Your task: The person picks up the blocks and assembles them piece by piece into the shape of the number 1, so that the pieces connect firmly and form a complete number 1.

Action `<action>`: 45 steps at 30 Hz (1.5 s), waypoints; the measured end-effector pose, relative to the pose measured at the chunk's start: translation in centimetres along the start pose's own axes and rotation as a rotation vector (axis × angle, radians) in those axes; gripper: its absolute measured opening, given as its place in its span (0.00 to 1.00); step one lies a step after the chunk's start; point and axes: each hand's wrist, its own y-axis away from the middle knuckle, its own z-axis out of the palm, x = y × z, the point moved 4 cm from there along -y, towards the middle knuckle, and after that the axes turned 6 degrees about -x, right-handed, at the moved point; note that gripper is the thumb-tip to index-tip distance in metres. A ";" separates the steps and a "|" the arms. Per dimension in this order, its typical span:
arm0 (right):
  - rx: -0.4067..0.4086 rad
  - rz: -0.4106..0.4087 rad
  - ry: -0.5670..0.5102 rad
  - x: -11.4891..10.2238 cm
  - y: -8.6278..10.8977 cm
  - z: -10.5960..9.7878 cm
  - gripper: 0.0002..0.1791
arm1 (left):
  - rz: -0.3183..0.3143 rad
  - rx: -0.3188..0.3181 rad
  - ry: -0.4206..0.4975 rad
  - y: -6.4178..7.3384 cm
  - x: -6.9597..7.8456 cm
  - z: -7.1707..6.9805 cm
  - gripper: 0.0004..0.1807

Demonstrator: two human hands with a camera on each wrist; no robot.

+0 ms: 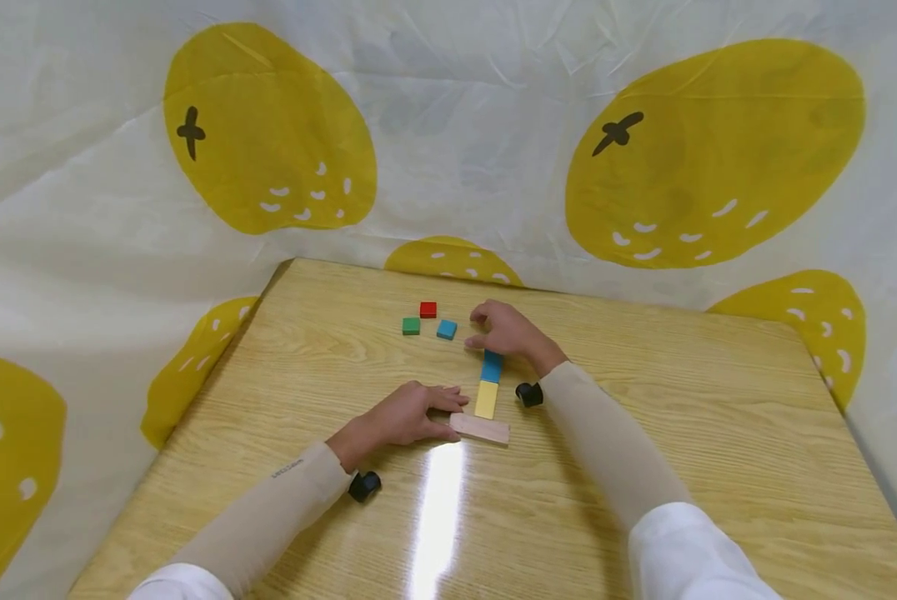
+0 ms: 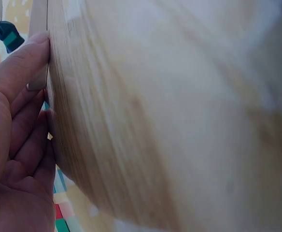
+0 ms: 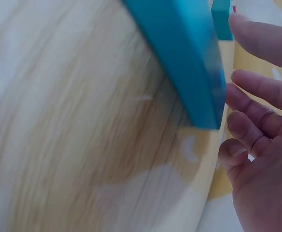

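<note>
Plank [image 1: 486, 429] is pinched by left hand [image 1: 411, 414]. Right hand [image 1: 510, 330], loosely spread, sits near long blue block [image 1: 491, 368]. Light, square alignment advised.

The desk [image 1: 726, 425] shows smooth, glossy wood grain with a bright streak of reflected light. The pale plank [image 1: 482, 429] looks like bare, matt wood; the long blue block [image 1: 491, 367], smooth and evenly coloured. The wrinkled backdrop [image 1: 471, 158] resembles thin cloth.

Arms [image 1: 268, 512] extended forward; left hand [image 1: 409, 414] nearer, pinching; right hand [image 1: 507, 330] farther, fingers [image 3: 246, 128] loosely curved.
</note>
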 end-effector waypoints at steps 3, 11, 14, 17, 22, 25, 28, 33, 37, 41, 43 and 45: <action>0.004 -0.001 -0.017 0.5 0.2 0.0 0.27 | -0.006 0.001 0.002 0.1 0.1 -0.1 0.29; -0.008 -0.015 -0.068 1.1 0.6 0.1 0.23 | -0.003 -0.001 0.005 0.0 0.1 -0.1 0.29; -0.003 -0.011 -0.065 1.1 0.7 0.0 0.24 | -0.005 -0.004 0.005 0.0 0.1 0.0 0.29; 0.006 -0.007 -0.052 0.9 0.6 -0.1 0.24 | -0.011 -0.005 0.008 0.0 0.2 -0.1 0.29; 0.007 -0.014 -0.040 0.0 0.2 -0.2 0.25 | -0.020 -0.011 0.016 0.0 0.3 -0.2 0.29; -0.006 -0.029 -0.028 -0.5 -0.2 0.1 0.25 | -0.022 -0.013 0.018 0.1 0.4 -0.2 0.29; -0.012 -0.037 -0.019 -0.9 -0.6 0.4 0.26 | -0.020 -0.010 0.015 0.1 0.3 -0.2 0.28; 0.010 -0.038 0.002 -1.5 -1.2 0.7 0.27 | -0.009 -0.001 0.009 0.1 0.2 -0.2 0.28; 0.018 -0.023 0.021 -2.0 -1.7 0.8 0.27 | -0.011 -0.005 0.002 0.1 0.0 -0.1 0.28; 0.016 -0.004 0.016 -2.5 -2.2 1.0 0.27 | -0.014 -0.007 -0.001 0.0 0.0 -0.1 0.28; 0.018 0.000 0.015 -2.6 -2.5 1.1 0.26 | -0.015 -0.006 0.002 0.0 0.0 -0.1 0.28; 0.019 -0.003 0.024 -2.7 -2.7 1.3 0.25 | -0.012 -0.005 0.002 0.0 0.0 -0.2 0.28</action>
